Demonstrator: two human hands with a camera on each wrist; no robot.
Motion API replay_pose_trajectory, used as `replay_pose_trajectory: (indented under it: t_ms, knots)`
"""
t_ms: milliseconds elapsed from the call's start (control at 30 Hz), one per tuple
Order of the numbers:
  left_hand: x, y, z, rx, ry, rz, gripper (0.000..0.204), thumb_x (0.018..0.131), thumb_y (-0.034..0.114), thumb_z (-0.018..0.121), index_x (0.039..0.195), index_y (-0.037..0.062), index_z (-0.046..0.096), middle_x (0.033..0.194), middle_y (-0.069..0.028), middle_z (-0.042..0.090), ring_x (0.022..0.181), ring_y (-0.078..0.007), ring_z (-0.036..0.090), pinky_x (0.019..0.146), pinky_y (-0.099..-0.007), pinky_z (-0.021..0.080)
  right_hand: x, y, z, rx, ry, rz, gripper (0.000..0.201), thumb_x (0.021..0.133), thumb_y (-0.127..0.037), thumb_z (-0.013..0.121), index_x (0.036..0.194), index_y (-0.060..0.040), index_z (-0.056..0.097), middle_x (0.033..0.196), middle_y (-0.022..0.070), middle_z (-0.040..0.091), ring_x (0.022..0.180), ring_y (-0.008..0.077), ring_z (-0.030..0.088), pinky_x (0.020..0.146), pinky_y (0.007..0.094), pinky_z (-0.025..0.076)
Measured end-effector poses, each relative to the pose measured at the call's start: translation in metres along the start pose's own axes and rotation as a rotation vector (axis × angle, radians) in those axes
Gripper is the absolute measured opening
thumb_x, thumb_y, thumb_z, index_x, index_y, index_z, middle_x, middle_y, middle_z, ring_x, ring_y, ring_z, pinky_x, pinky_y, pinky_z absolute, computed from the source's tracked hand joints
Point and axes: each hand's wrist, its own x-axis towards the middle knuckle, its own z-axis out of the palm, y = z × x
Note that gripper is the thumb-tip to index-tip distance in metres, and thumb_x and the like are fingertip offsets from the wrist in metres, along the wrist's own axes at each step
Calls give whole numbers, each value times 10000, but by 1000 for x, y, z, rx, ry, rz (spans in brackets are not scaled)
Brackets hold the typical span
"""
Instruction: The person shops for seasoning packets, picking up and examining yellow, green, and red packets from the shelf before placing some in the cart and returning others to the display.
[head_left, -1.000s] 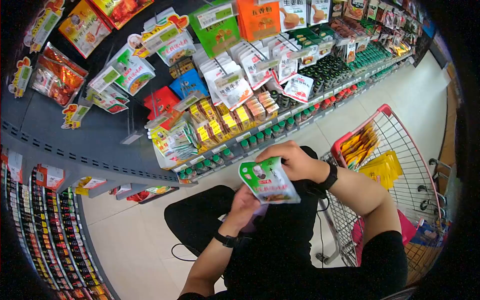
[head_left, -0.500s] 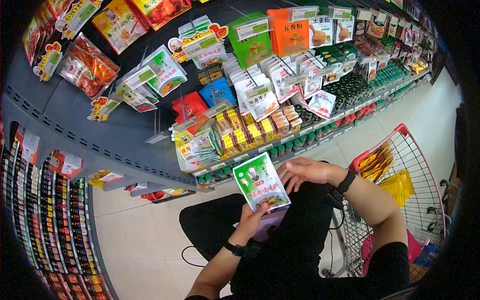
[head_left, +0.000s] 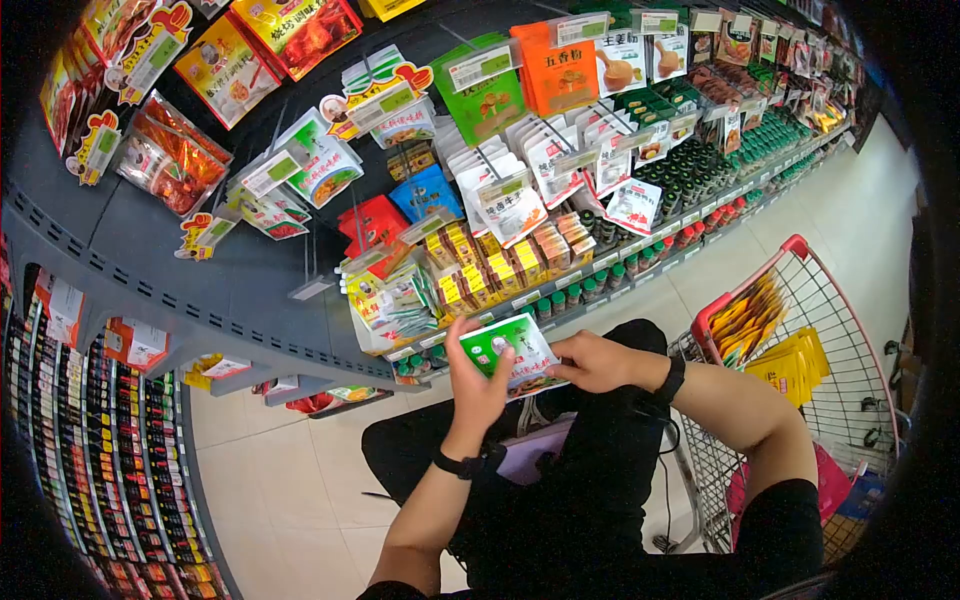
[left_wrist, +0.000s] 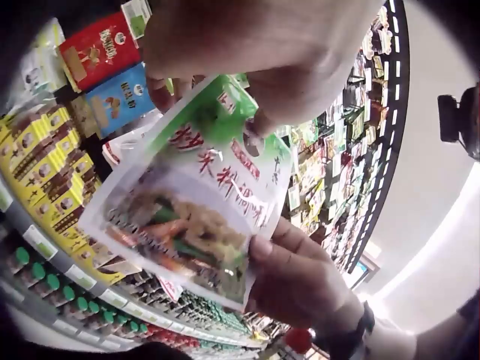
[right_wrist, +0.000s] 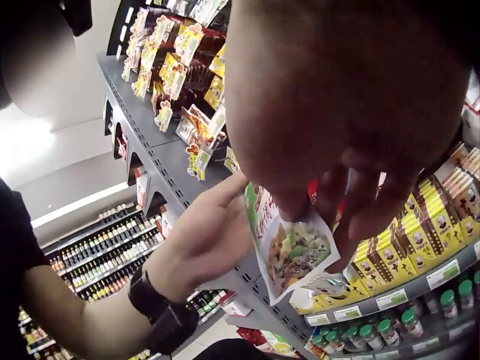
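Both hands hold a green-and-white seasoning packet [head_left: 522, 350] above the person's lap. My left hand [head_left: 476, 392] grips its left side, thumb across the printed front and fingers behind. At the opposite side, my right hand [head_left: 606, 362] pinches the edge between thumb and fingers. The left wrist view shows the packet's [left_wrist: 202, 187] front, with red lettering and a picture of a cooked dish, and the right thumb pressing on its corner. In the right wrist view, the packet [right_wrist: 291, 259] is partly covered by the right hand [right_wrist: 337, 120].
Shelves of hanging seasoning pouches and small yellow boxes [head_left: 470, 275] stand in front. A red-rimmed shopping cart [head_left: 797, 245] with yellow packets [head_left: 790, 368] is on the right. Something lilac [head_left: 533, 452] lies on the lap. Bottle shelves [head_left: 100, 440] line the left.
The right hand let go of the packet, then took its right edge again. The left hand has shifted up along the packet's left side, and the packet has tilted flatter.
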Motion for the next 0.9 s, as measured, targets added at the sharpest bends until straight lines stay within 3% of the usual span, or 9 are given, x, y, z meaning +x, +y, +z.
replay_pose_trajectory:
  t_ms: [33, 67, 167, 233, 333, 533, 733, 867, 900]
  knots:
    - [9, -1, -4, 47, -36, -27, 693, 873, 194, 692, 1397, -20, 292, 1252, -199, 512, 1148, -278, 520, 992, -394, 394, 0, 4, 1, -16, -2, 3, 198, 894, -138, 610, 1042, -8, 616, 803, 233, 633, 712, 396, 629, 615, 453, 489]
    - [17, -3, -3, -14, 32, 7, 551, 873, 205, 694, 1315, -3, 439, 1155, -171, 584, 1068, -247, 570, 929, -372, 434, 1, 2, -1, -31, 8, 14, 192, 894, -142, 608, 1032, -9, 617, 800, 231, 634, 716, 398, 629, 620, 458, 488]
    - [38, -1, -13, 124, -152, 20, 340, 867, 209, 706, 1123, 12, 597, 990, -124, 648, 950, -211, 616, 850, -349, 467, 3, -6, -8, -71, 36, 54, 181, 896, -152, 603, 1005, -9, 620, 793, 226, 636, 727, 404, 628, 632, 470, 488]
    - [50, 1, -15, 102, -204, 12, 295, 827, 192, 749, 1014, 4, 620, 894, -104, 656, 851, -196, 621, 775, -325, 474, 3, -8, -12, -88, 39, 92, 179, 897, -156, 599, 995, -7, 620, 791, 223, 637, 733, 406, 628, 636, 474, 487]
    - [64, 3, -15, 101, -243, 58, 268, 743, 154, 823, 841, -13, 637, 746, -91, 652, 681, -188, 612, 654, -285, 478, 5, 9, -8, -123, 137, -15, 180, 897, -164, 601, 995, -15, 624, 783, 213, 641, 729, 403, 629, 640, 476, 490]
    - [87, 35, -20, 331, -398, 236, 206, 774, 124, 773, 810, -31, 643, 762, -142, 654, 682, -277, 638, 632, -336, 481, 6, -2, -15, -198, 143, 108, 170, 901, -181, 585, 988, -46, 638, 797, 200, 651, 738, 402, 631, 666, 493, 506]
    - [91, 46, -13, 351, -412, 239, 140, 811, 103, 715, 853, -19, 661, 798, -161, 666, 737, -307, 657, 667, -354, 494, 5, -2, -19, -229, 222, 63, 173, 899, -199, 584, 968, -51, 640, 775, 184, 654, 737, 389, 638, 662, 494, 510]
    - [117, 24, -23, 362, -231, 280, 84, 852, 66, 682, 851, -16, 667, 803, -88, 691, 726, -162, 641, 662, -299, 491, 6, -3, -23, -210, 296, 194, 183, 872, -231, 613, 930, -61, 651, 756, 144, 675, 740, 358, 659, 681, 467, 527]
    - [132, 9, -28, 321, -192, 302, 77, 857, 63, 672, 856, -13, 660, 792, -89, 677, 698, -185, 631, 653, -310, 486, 7, 8, -21, -222, 320, 169, 188, 862, -242, 622, 913, -64, 655, 755, 132, 681, 742, 349, 664, 689, 460, 530]
